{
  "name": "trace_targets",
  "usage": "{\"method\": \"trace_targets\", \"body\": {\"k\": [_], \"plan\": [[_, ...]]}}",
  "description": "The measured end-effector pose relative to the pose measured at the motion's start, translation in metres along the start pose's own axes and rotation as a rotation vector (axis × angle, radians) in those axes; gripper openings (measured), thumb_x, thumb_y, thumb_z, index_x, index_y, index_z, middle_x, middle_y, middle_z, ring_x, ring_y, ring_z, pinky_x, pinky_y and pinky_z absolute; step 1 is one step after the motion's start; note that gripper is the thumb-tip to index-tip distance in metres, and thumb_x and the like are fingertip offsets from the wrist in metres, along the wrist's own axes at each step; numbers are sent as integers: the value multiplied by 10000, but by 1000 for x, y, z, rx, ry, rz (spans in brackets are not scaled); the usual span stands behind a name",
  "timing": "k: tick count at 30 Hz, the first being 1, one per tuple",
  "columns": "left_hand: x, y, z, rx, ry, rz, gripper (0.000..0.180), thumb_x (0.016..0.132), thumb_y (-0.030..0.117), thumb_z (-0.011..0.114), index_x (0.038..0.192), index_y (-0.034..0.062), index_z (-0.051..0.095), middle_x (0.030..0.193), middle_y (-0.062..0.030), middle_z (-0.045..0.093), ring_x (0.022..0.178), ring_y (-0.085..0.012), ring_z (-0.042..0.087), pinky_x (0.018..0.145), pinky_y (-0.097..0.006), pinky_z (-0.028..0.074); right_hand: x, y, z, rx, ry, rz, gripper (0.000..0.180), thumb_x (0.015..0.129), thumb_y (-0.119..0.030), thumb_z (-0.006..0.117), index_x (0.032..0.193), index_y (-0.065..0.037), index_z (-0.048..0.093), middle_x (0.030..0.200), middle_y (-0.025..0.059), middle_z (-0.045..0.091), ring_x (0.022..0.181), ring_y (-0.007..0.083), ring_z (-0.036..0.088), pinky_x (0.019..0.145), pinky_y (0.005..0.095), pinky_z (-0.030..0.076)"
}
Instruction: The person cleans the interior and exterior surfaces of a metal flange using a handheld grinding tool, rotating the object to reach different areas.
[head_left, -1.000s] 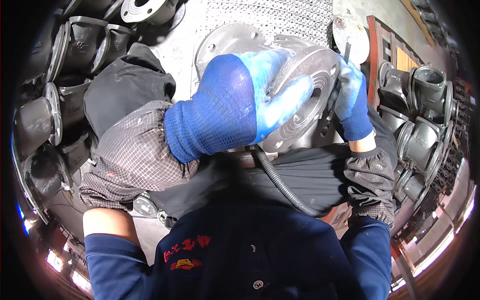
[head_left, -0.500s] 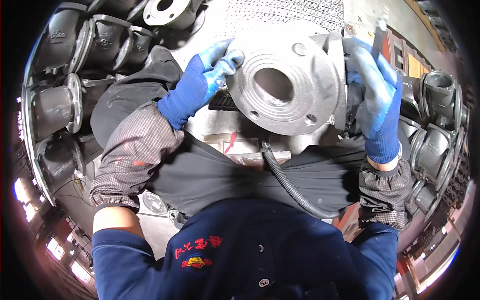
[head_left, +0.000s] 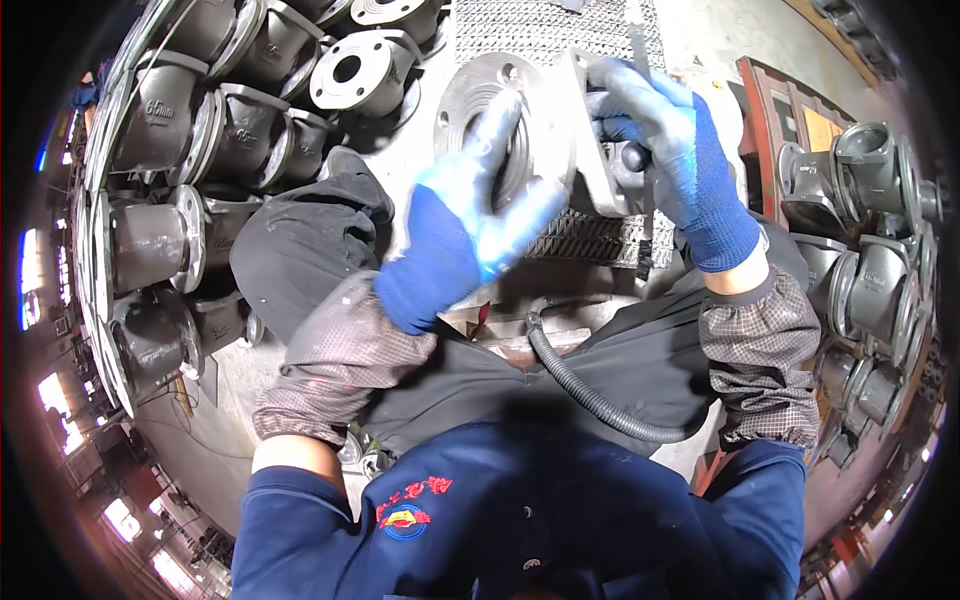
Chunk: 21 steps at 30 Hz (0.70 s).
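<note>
A grey cast valve body with round flanges stands in front of me, over a patterned metal mat. My left hand, in a blue and white-coated glove, has its fingers spread across the near round flange face and holds nothing. At the valve's right, beside its squarish flange, is my right hand in a matching glove. Its fingers are curled round a long thin bar-like tool with a black knob below; its exact kind is unclear. The palm side of that hand is hidden.
Rows of grey flanged valve bodies are stacked at the left, one near the mat. More castings stand at the right by a red-framed crate. A ribbed grey hose lies across my lap.
The valve body has moved away from me and turned. My left hand has shifted from the flange's rim onto its face, fingers opening. My right hand has moved left with the tool.
</note>
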<state>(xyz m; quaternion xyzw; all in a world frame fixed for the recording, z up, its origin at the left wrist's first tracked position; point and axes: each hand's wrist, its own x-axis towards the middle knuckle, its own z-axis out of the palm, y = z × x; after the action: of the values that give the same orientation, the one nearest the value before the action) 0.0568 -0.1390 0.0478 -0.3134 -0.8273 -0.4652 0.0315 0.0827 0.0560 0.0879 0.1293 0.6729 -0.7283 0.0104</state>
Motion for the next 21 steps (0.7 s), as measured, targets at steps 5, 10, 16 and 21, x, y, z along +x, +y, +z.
{"method": "trace_targets", "body": {"k": [5, 10, 16, 21], "plan": [[8, -8, 8, -158, -57, -198, 921, 705, 357, 736, 1346, -92, 251, 1123, -224, 573, 1020, -252, 582, 882, -313, 444, 7, -11, -35, -386, -128, -306, 272, 910, -126, 395, 1107, -34, 558, 903, 135, 654, 737, 109, 633, 521, 154, 410], [13, -6, 15, -132, -77, -232, 949, 666, 354, 763, 1334, -105, 270, 1168, -239, 552, 1106, -262, 542, 915, -315, 428, 17, 17, -87, -74, 361, 13, 406, 921, -246, 317, 1205, -30, 512, 1023, 148, 643, 814, 105, 622, 503, 113, 333], [11, -3, 11, -175, -128, -216, 1010, 655, 342, 771, 1385, -54, 194, 1221, -230, 522, 1152, -262, 510, 949, -306, 399, 23, 70, -87, 22, 456, 322, 342, 842, -222, 496, 1081, 15, 553, 863, 157, 652, 616, 130, 600, 447, 178, 369], [6, -10, 8, -111, -122, -81, 1010, 654, 347, 770, 1395, -26, 195, 1245, -238, 499, 1126, -291, 531, 933, -320, 417, 13, 79, -77, -257, 231, 124, 458, 818, -262, 612, 1175, 9, 519, 1071, 132, 601, 871, 153, 587, 714, 239, 462]]}}
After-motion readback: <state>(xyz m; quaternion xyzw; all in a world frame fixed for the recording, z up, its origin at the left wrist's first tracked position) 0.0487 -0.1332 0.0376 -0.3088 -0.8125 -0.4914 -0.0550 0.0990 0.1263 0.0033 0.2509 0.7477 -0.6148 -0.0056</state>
